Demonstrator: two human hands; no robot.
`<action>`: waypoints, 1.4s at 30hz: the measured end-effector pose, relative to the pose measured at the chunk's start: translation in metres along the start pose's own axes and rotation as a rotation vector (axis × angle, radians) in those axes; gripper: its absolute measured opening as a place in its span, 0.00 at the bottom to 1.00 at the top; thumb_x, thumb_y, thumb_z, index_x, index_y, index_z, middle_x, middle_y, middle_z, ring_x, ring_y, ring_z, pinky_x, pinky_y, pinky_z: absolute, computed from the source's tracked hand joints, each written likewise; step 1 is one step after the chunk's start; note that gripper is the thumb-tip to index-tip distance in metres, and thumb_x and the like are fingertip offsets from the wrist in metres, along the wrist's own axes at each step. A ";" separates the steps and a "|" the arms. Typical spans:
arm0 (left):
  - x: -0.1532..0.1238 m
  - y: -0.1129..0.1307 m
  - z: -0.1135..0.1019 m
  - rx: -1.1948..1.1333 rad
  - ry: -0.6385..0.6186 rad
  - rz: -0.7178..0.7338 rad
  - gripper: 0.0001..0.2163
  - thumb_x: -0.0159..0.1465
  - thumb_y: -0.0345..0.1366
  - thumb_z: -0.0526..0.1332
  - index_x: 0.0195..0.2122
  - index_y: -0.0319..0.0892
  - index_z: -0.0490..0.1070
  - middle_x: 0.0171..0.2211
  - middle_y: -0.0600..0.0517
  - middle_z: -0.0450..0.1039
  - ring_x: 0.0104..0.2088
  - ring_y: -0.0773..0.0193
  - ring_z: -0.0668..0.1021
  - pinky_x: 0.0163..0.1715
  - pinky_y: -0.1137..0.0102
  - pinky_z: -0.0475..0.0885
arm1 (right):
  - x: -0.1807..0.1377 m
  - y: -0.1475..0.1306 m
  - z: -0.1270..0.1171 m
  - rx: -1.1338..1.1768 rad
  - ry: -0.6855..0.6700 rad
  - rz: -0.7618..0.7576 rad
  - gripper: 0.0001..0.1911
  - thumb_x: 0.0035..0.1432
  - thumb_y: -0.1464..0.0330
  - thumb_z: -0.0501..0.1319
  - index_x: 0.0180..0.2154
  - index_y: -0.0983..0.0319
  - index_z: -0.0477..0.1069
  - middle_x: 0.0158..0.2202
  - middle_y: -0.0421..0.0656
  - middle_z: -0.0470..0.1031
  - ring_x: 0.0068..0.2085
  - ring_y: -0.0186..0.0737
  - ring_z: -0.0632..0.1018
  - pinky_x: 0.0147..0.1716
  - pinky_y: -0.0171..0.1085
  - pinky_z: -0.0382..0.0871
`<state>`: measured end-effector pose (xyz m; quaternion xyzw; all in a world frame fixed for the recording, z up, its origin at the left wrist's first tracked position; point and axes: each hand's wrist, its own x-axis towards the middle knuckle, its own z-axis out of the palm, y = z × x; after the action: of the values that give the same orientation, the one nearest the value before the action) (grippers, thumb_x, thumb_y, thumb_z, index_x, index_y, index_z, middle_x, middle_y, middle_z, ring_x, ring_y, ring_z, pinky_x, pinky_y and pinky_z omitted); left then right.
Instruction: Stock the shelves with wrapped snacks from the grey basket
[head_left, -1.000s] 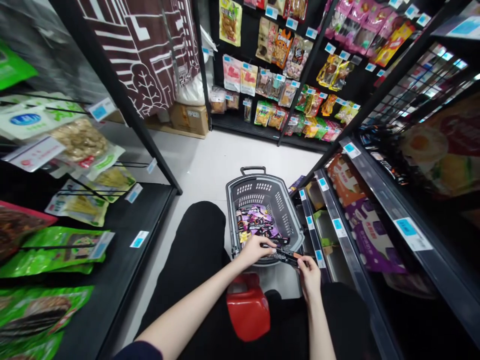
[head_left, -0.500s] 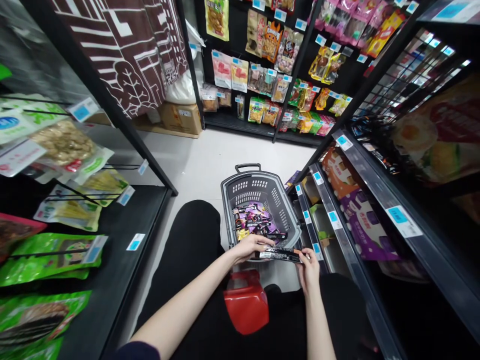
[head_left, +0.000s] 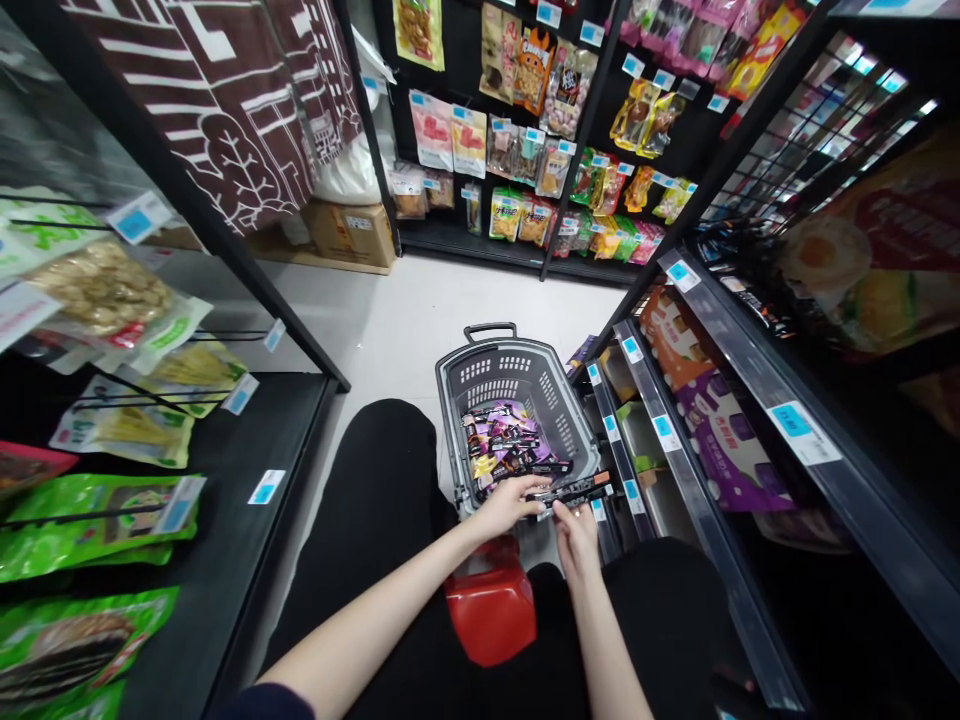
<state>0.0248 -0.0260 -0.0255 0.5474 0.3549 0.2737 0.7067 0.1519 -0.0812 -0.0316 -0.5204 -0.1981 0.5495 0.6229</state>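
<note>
A slim black snack packet [head_left: 581, 488] with an orange end lies across the near rim of a grey shopping basket [head_left: 556, 425], between my hands. My left hand [head_left: 510, 507] is closed on its left end, thumb and fingers pinching. Below the packet's middle, my right hand [head_left: 577, 532] has its fingertips curled against the wrapper. Whether one packet or a small stack is held I cannot tell. Inside the basket lie several similar black and purple packets [head_left: 506, 432], with a yellow one [head_left: 484, 465] at the left.
A red plastic piece [head_left: 491, 612] shows between my knees. On the right, shelves with price tags hold an orange and purple carton [head_left: 724, 440]. A black shelf [head_left: 259, 430] with green snack bags [head_left: 112, 512] stands on the left. Bagged sweets [head_left: 469, 140] hang at the back; pale floor [head_left: 427, 300] lies before them.
My right hand has moved left from the packet's right end to below its middle. The packet's right end now tilts upward. The left hand stays on its end.
</note>
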 end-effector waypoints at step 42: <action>-0.015 0.031 -0.019 -0.199 -0.224 -0.295 0.21 0.44 0.37 0.69 0.40 0.36 0.72 0.28 0.51 0.76 0.26 0.66 0.77 0.32 0.70 0.73 | 0.024 -0.036 -0.063 0.027 0.406 0.116 0.20 0.49 0.50 0.58 0.27 0.62 0.67 0.18 0.36 0.70 0.17 0.30 0.69 0.16 0.31 0.62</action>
<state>0.0010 -0.0191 0.0044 0.4439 0.3216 0.1381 0.8249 0.2279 -0.0819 -0.0316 -0.6226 -0.0308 0.4707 0.6243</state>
